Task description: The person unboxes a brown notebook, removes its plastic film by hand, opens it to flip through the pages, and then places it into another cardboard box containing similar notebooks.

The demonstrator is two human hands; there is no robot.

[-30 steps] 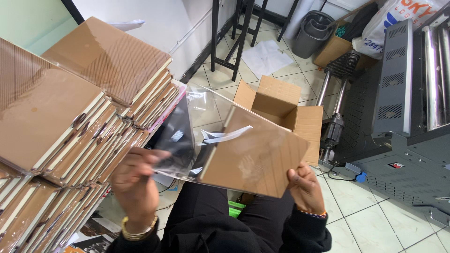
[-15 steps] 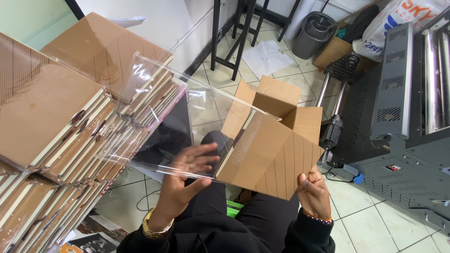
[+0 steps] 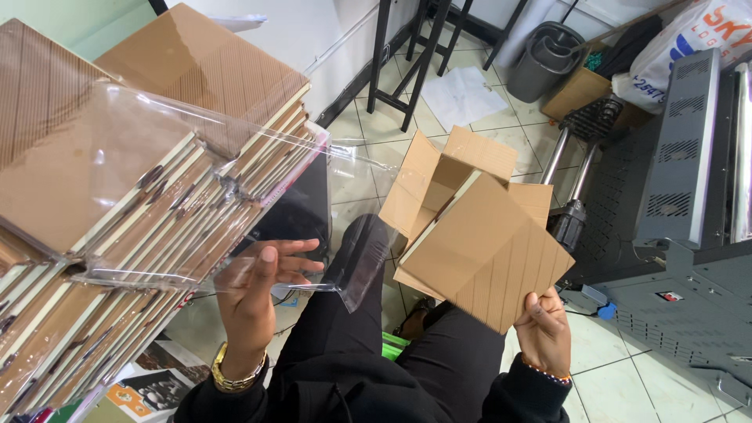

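The left hand point(image 3: 254, 301) has its fingers spread against a clear plastic sleeve point(image 3: 188, 196) at 9 o'clock, while the right hand point(image 3: 544, 333) pinches the bottom corner of a brown flat board point(image 3: 489, 254) at 4 o'clock. The sleeve (limp, glossy) might fold or slide off the palm; the board, gripped only by one corner, could tip down toward the open carton point(image 3: 454, 168) behind it
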